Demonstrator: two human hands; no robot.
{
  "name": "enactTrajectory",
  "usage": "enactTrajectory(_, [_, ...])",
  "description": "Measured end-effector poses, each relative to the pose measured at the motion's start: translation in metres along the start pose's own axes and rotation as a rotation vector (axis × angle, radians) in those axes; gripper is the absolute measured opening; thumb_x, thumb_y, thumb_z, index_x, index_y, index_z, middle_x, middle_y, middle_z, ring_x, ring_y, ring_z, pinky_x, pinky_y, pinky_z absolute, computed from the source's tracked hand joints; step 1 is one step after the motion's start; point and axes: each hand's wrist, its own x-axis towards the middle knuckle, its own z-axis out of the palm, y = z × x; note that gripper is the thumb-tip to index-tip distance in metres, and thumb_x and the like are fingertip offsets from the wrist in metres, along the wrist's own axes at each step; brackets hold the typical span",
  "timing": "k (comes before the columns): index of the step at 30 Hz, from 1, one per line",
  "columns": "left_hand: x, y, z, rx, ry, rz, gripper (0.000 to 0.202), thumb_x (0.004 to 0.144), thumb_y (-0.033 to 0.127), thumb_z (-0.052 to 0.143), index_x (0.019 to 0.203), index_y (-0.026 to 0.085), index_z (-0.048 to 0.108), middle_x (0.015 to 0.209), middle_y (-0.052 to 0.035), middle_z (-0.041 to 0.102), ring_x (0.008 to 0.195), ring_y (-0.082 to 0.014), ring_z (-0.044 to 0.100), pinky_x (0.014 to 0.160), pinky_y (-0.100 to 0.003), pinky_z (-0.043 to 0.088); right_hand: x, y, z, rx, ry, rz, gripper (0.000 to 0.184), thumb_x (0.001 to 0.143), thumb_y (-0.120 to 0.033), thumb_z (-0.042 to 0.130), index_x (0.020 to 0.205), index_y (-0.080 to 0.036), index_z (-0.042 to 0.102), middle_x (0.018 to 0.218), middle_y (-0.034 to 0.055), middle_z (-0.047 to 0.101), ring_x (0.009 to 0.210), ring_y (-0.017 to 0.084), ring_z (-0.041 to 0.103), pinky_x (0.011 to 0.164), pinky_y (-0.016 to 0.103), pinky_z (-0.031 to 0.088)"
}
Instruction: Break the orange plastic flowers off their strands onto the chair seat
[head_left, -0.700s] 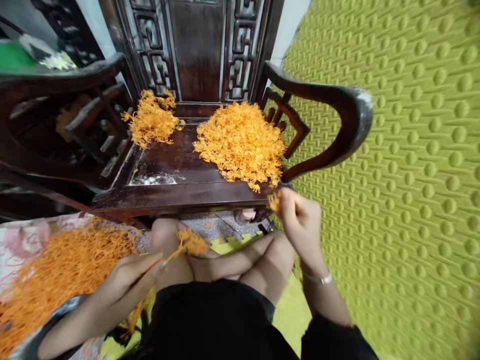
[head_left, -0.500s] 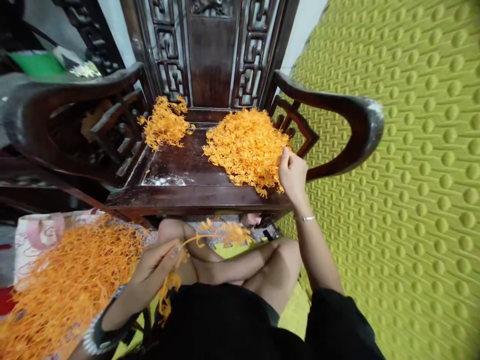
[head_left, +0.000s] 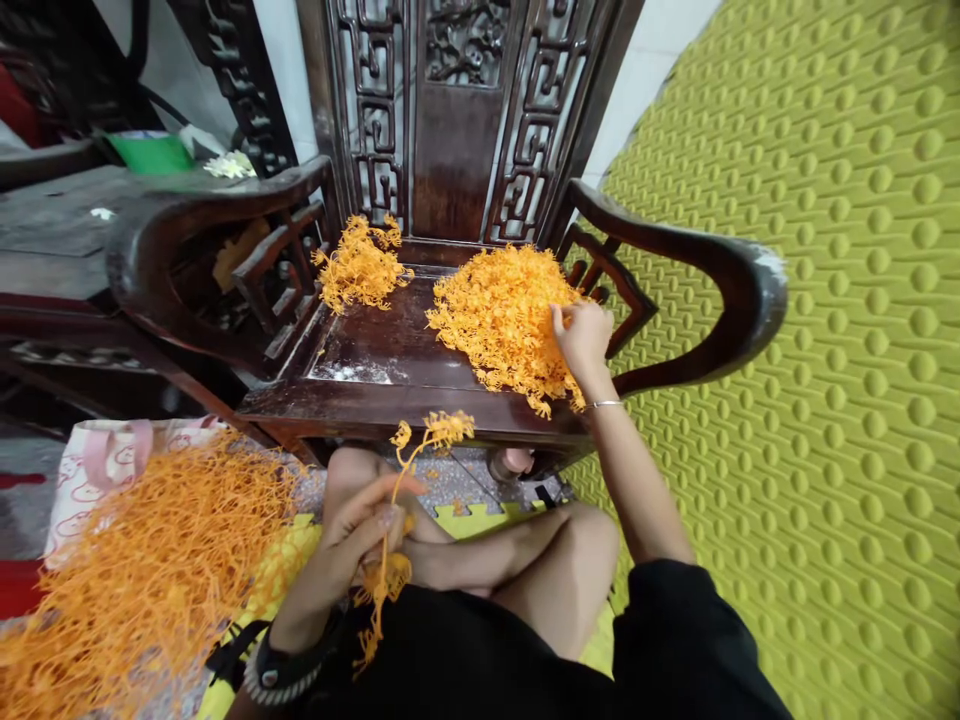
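My left hand (head_left: pixel 367 535) is closed on a thin orange strand with frilly, flower-like clusters (head_left: pixel 450 428); part of it rises above the fingers and part hangs below them. On the chair seat (head_left: pixel 375 345) lies a large heap of small orange frilly pieces (head_left: pixel 502 315). My right hand (head_left: pixel 585 338) rests at the heap's right edge, fingers curled down into it. What those fingertips grip, if anything, is hidden. A smaller orange clump (head_left: pixel 361 265) sits at the seat's back left.
Dark carved armrests (head_left: pixel 720 300) flank the seat. At lower left, a big tangle of orange strands (head_left: pixel 180 540) spills beside a white-and-pink bag (head_left: pixel 90 490). A green container (head_left: pixel 154 152) stands on a side table (head_left: pixel 52 230). Yellow-green studded matting (head_left: pixel 825 480) covers the right.
My left hand has lifted and turned, so the strand now points more upward. My right hand's curled fingers have shifted slightly inward over the heap. The view has shifted.
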Motion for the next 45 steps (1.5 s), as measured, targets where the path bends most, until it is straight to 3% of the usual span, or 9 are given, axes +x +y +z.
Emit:
enactTrajectory(6, [0.006, -0.009, -0.001, -0.1, -0.055, 0.076, 0.022, 0.084, 0.035, 0.056, 0.073, 0.016, 0.053, 0.058, 0.003, 0.041, 0.049, -0.0083, 0.032, 0.048, -0.022, 0.023, 0.003, 0.007, -0.001, 0.122, 0.16, 0.056, 0.021, 0.082, -0.037, 0.058, 0.079, -0.016, 0.055, 0.084, 0.0097, 0.058, 0.082, 0.023, 0.051, 0.084, 0.042, 0.037])
enactTrajectory(11, [0.013, -0.011, 0.008, -0.204, -0.053, 0.091, 0.019, 0.082, 0.029, 0.051, 0.068, 0.017, 0.046, 0.056, 0.0028, 0.038, 0.053, -0.0105, 0.032, 0.052, -0.022, 0.024, -0.027, -0.025, -0.02, 0.659, 0.373, -0.001, 0.032, 0.086, -0.049, 0.051, 0.095, -0.017, 0.053, 0.095, 0.0099, 0.057, 0.089, 0.021, 0.054, 0.085, 0.039, 0.043])
enactTrajectory(16, [0.021, -0.012, 0.011, -0.341, -0.018, 0.151, 0.016, 0.078, 0.024, 0.046, 0.063, 0.018, 0.044, 0.053, 0.0018, 0.042, 0.054, -0.0124, 0.037, 0.059, -0.025, 0.035, -0.111, -0.059, -0.042, 1.371, -0.148, -0.192, 0.071, 0.08, -0.079, 0.027, 0.113, -0.023, 0.056, 0.109, 0.01, 0.06, 0.1, 0.024, 0.058, 0.093, 0.043, 0.045])
enactTrajectory(20, [0.028, -0.019, 0.011, -0.378, -0.033, 0.178, 0.017, 0.076, 0.023, 0.047, 0.061, 0.018, 0.046, 0.058, -0.0017, 0.05, 0.06, -0.0152, 0.046, 0.067, -0.03, 0.04, -0.183, -0.079, -0.03, 1.736, -0.537, -0.064, 0.091, 0.067, -0.087, 0.039, 0.13, -0.022, 0.05, 0.123, 0.0128, 0.057, 0.108, 0.028, 0.056, 0.095, 0.044, 0.043])
enactTrajectory(26, [0.035, -0.028, 0.023, -0.478, -0.069, 0.076, 0.017, 0.075, 0.018, 0.05, 0.058, 0.016, 0.045, 0.05, 0.0015, 0.039, 0.05, -0.0107, 0.037, 0.056, -0.023, 0.038, -0.235, -0.135, -0.015, 2.259, -0.805, 0.34, 0.102, 0.056, -0.089, 0.05, 0.128, -0.016, 0.054, 0.126, 0.0168, 0.058, 0.115, 0.032, 0.054, 0.104, 0.049, 0.035])
enactTrajectory(30, [0.035, -0.026, 0.03, -0.606, 0.013, -0.066, 0.017, 0.076, 0.015, 0.052, 0.06, 0.015, 0.044, 0.049, 0.0051, 0.032, 0.042, -0.006, 0.02, 0.042, -0.017, 0.025, -0.223, -0.149, -0.028, 2.537, -0.677, 0.528, 0.1, 0.054, -0.088, 0.05, 0.122, -0.015, 0.059, 0.123, 0.0162, 0.06, 0.117, 0.032, 0.052, 0.108, 0.053, 0.029])
enactTrajectory(37, [0.03, -0.028, 0.033, -0.84, 0.133, -0.099, 0.014, 0.075, 0.016, 0.056, 0.066, 0.015, 0.045, 0.051, 0.0089, 0.017, 0.044, -0.0066, 0.009, 0.041, -0.017, 0.023, -0.213, -0.132, -0.041, 2.513, -0.488, 0.577, 0.103, 0.046, -0.068, 0.077, 0.132, -0.02, 0.049, 0.147, 0.0138, 0.036, 0.128, 0.032, 0.041, 0.112, 0.054, 0.021])
enactTrajectory(41, [0.032, -0.029, 0.033, -0.861, 0.059, -0.151, 0.019, 0.075, 0.019, 0.058, 0.066, 0.017, 0.042, 0.05, 0.0096, 0.013, 0.043, -0.0066, 0.008, 0.041, -0.017, 0.023, -0.229, -0.127, -0.028, 2.419, -0.409, 0.497, 0.106, 0.036, -0.06, 0.086, 0.129, -0.022, 0.053, 0.143, 0.0136, 0.043, 0.134, 0.031, 0.037, 0.116, 0.046, 0.014])
enactTrajectory(45, [0.035, -0.034, 0.032, -0.769, -0.052, -0.195, 0.029, 0.084, 0.032, 0.055, 0.065, 0.018, 0.038, 0.048, 0.0103, 0.012, 0.041, -0.0061, 0.007, 0.04, -0.016, 0.019, -0.245, -0.124, -0.01, 2.237, -0.578, 0.512, 0.082, 0.047, -0.063, 0.082, 0.117, -0.024, 0.061, 0.128, 0.0095, 0.057, 0.128, 0.026, 0.045, 0.115, 0.041, 0.02])
